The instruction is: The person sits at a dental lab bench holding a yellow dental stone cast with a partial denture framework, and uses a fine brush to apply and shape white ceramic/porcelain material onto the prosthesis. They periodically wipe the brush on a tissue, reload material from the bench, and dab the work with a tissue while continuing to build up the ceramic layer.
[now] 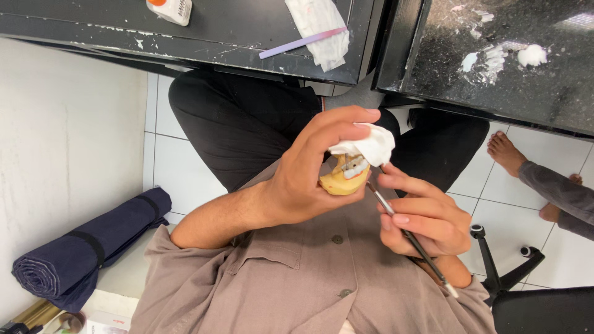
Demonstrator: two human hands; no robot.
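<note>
My left hand (309, 173) is held above my lap and grips a yellow dental cast (339, 180) together with a crumpled white tissue (370, 147). A small metal part shows on the cast. My right hand (427, 216) holds a thin dark-handled brush (411, 238) like a pen. Its metal tip touches the cast's right side, and its white rear end points toward my shirt.
A black desk (216, 31) ahead carries a white cloth (322, 28), a purple stick (300, 42) and a small white box (170, 9). White plaster smears (495, 59) mark the right desk. A rolled dark blue mat (86, 250) lies at left. Another person's bare feet (507, 151) and a chair base (501, 272) are at right.
</note>
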